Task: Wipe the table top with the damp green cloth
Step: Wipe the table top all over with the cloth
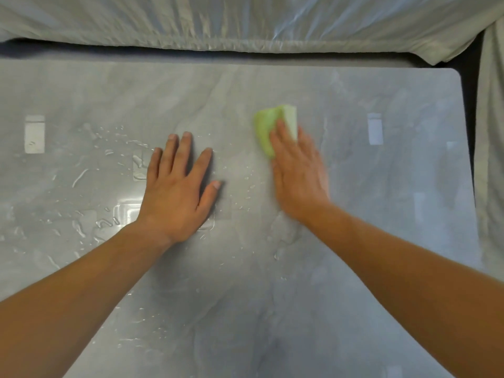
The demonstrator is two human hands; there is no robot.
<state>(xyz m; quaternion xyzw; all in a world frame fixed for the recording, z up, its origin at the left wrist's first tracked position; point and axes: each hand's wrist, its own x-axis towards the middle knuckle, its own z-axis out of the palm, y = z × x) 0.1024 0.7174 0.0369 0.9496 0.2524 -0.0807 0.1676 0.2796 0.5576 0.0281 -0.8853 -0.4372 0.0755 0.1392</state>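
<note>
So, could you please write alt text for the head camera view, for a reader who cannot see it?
A person's right hand presses a green cloth onto a grey table top; the hand is blurred. The left hand rests flat beside it, near water droplets. Plastic sheeting lies behind the table.

The table top (381, 241) fills most of the frame. The left hand (174, 192) lies flat on it left of centre. The right hand (297, 175), right of centre, rests on the cloth (266, 124), which juts out above its fingers. Water drops (81, 175) lie at left. Sheeting (245, 20) runs across the top of the frame, behind the table.
</note>
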